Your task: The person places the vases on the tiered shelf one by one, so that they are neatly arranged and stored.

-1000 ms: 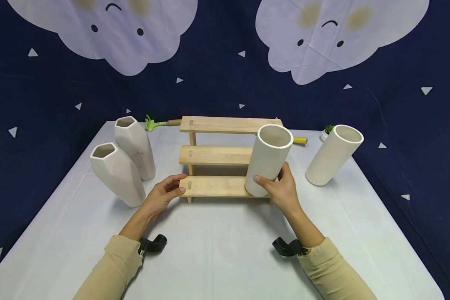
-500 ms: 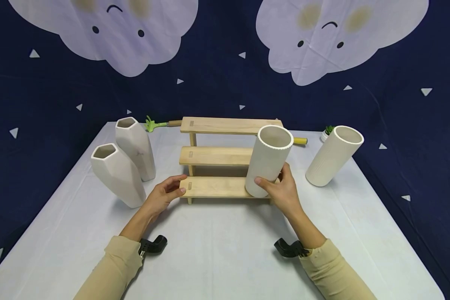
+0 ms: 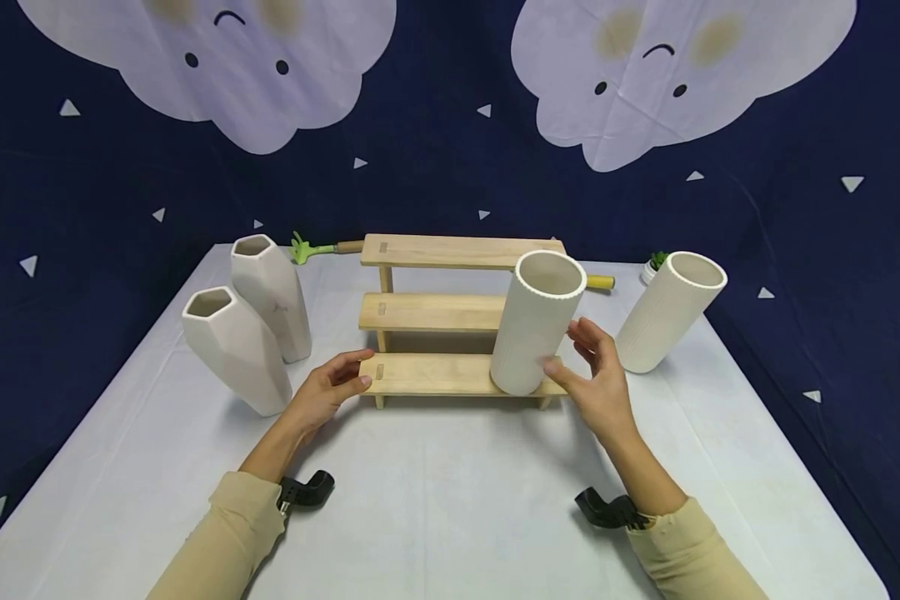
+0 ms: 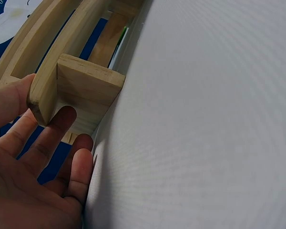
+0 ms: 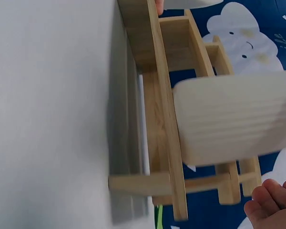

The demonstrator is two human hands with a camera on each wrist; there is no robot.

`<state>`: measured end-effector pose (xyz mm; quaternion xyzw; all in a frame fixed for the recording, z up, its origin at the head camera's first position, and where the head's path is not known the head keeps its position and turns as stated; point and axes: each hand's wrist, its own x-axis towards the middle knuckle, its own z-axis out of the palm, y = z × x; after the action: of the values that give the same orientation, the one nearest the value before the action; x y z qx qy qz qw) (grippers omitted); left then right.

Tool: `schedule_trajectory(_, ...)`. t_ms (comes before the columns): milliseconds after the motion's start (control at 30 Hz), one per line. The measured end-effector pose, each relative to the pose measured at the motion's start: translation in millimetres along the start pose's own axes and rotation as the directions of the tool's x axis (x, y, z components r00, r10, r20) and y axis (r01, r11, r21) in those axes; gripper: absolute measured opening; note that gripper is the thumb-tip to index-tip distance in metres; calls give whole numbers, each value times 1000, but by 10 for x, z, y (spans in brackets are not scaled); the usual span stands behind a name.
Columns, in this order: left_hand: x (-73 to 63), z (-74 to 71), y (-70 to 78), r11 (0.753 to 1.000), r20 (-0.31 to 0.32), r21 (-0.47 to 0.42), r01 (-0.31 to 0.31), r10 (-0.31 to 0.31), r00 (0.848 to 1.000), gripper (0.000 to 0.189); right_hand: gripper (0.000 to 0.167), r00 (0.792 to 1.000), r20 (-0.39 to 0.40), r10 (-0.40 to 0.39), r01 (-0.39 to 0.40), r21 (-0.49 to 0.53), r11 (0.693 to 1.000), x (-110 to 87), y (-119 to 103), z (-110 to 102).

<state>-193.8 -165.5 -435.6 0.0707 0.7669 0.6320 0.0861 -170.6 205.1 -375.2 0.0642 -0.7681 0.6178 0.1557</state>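
A three-tier wooden plant stand (image 3: 427, 373) stands mid-table. My left hand (image 3: 321, 398) holds the left end of its lowest shelf; in the left wrist view the thumb lies on one side of the board (image 4: 47, 95) and the fingers reach round the other. On that shelf's right end stands a white cylindrical vase (image 3: 534, 329) with a beaded rim. Just right of it is my right hand (image 3: 598, 387), fingers spread and holding nothing. The right wrist view has the ribbed vase (image 5: 233, 119) seated on the shelf, with the right fingers (image 5: 269, 198) apart from it.
Two white faceted vases (image 3: 236, 350) (image 3: 273, 300) stand left. Another white cylinder vase (image 3: 667, 317) is at right, before a small potted plant (image 3: 654, 262). A green hand rake (image 3: 307, 248) and a yellow handle (image 3: 600, 282) lie behind the stand on the white-covered table (image 3: 435, 500).
My right hand has let go of the vase and drawn off to the right, its fingers opening. The vase stays on the lowest shelf. My left hand has not moved.
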Motion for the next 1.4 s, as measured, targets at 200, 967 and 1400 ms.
schedule_trajectory(200,-7,-2,-4,1000,9,-3,-2,2,1000,50,72,996,-74,-39,39,6,999,-24,30,-189)
schedule_trajectory(967,-13,-8,3,1000,3,21,0,0,1000,50,67,927,-370,60,-139,-191,972,27,319,-873)
schedule_trajectory(1400,2,-11,-6,1000,-7,29,7,-7,1000,50,68,938,-341,68,-158,-243,957,-37,411,-917)
